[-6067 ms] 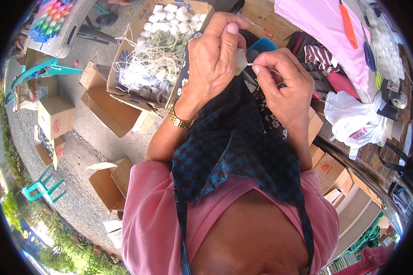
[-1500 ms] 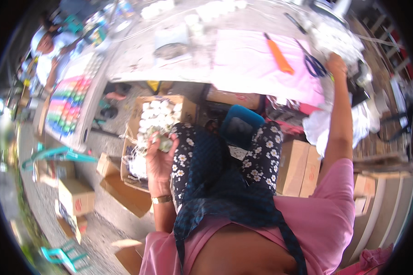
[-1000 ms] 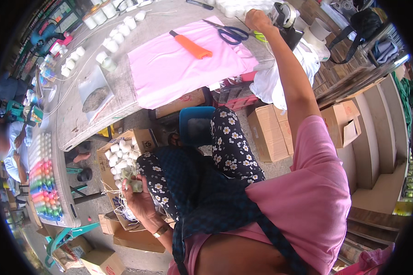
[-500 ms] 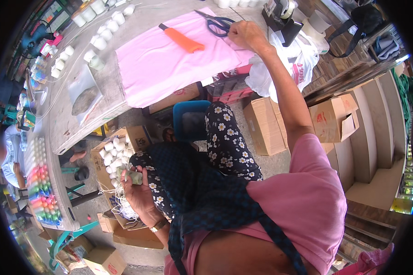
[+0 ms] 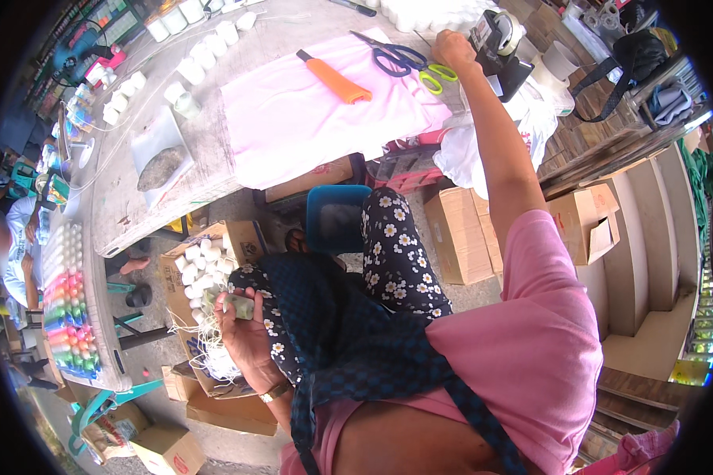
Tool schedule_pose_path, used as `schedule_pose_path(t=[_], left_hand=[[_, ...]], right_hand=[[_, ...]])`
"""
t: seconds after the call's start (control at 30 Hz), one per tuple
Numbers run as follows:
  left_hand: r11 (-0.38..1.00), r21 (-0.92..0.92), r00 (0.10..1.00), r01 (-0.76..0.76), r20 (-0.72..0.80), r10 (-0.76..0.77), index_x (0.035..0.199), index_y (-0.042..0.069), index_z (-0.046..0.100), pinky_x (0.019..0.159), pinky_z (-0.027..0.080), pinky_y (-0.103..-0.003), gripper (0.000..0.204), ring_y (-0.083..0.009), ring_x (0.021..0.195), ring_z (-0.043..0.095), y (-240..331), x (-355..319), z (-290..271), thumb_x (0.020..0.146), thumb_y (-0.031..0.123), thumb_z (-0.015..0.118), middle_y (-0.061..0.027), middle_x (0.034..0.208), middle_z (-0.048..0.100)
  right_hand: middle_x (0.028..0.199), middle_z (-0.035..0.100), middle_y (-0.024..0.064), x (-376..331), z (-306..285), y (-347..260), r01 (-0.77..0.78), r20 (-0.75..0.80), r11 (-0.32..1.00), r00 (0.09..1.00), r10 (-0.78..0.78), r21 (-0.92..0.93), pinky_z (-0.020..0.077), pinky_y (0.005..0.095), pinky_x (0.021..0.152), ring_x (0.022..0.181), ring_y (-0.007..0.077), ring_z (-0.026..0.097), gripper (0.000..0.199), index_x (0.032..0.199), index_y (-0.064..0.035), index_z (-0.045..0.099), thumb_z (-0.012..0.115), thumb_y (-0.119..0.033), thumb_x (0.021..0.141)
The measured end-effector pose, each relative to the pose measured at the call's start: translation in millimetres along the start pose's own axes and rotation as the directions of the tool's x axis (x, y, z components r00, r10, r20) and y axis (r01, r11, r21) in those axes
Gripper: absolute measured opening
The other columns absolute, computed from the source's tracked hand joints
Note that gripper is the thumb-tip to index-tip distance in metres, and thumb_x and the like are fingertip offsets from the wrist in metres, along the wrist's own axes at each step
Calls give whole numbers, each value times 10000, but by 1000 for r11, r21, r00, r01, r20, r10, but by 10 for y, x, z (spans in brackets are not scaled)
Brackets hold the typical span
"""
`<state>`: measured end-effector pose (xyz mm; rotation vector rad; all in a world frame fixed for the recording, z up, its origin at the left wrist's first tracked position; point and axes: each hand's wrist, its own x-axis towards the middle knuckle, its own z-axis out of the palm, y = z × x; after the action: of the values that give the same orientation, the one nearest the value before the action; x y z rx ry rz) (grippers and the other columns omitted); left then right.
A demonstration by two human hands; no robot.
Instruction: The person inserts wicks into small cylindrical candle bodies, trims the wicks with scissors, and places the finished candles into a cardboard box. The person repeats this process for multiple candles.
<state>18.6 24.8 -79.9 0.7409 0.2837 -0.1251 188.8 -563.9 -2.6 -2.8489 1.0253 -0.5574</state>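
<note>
My left hand (image 5: 249,344) is closed around a small pale green cylinder (image 5: 239,307), which looks like a candle, above an open box of white cylinders beside my knee. On the far side of the table, my right hand (image 5: 454,51) has its fingers curled down; whatever they hold, if anything, is hidden. Just below that hand lie scissors with lime-green handles (image 5: 437,78). To its left are dark-blue-handled scissors (image 5: 398,61) and an orange-sleeved tool (image 5: 334,77), both on a pink cloth (image 5: 293,131). A black tape dispenser (image 5: 495,47) stands right of the hand.
White cylinders (image 5: 206,54) stand in rows at the table's far left. A clear sheet (image 5: 162,142) carries a grey lump. The cardboard box (image 5: 170,273) holds white cylinders and string. Another carton (image 5: 459,237) and a blue bin (image 5: 337,222) stand under the table.
My right hand has moved slightly right and away from the blue-handled scissors, uncovering the lime-green handles. My left hand keeps the pale green cylinder. The whole view has shifted a little.
</note>
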Motion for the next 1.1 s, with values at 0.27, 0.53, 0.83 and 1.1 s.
schedule_pose_path(t=[0.27, 0.53, 0.83, 1.1], left_hand=[[999, -40, 999, -2, 35, 4, 1140, 71, 507, 919, 512, -455, 232, -301, 1009, 596, -23, 34, -142, 912, 96, 545, -153, 1095, 566], [999, -27, 996, 27, 88, -25, 1132, 68, 497, 939, 501, -458, 237, -310, 1014, 594, -64, -15, -30, 905, 96, 560, -160, 1112, 556], [1000, 15, 993, 22, 117, -23, 1138, 45, 508, 941, 496, -460, 271, -319, 1026, 587, -87, -110, 136, 890, 108, 596, -163, 1119, 559], [998, 25, 993, 61, 102, -63, 1164, 66, 491, 945, 487, -482, 259, -332, 1032, 583, -150, -95, 105, 909, 80, 536, -159, 1130, 547]], right_hand=[[918, 656, 267, -899, -494, 150, -6, -77, 998, 997, 1, -65, 540, 443, 778, 891, 405, 656, 251, 911, 26, 659, 535, -147, 778], [800, 657, 191, -1474, -471, 323, 91, -280, 981, 950, -137, -173, 551, 416, 606, 707, 381, 669, 122, 784, -6, 643, 586, -106, 746], [819, 638, 171, -1552, -475, 197, 375, -433, 915, 857, -280, 151, 529, 443, 626, 684, 379, 644, 130, 799, -72, 700, 593, -138, 768], [825, 611, 160, -1701, -464, 397, 341, -363, 930, 856, -367, -136, 537, 415, 621, 740, 336, 645, 101, 707, -13, 667, 610, -97, 713]])
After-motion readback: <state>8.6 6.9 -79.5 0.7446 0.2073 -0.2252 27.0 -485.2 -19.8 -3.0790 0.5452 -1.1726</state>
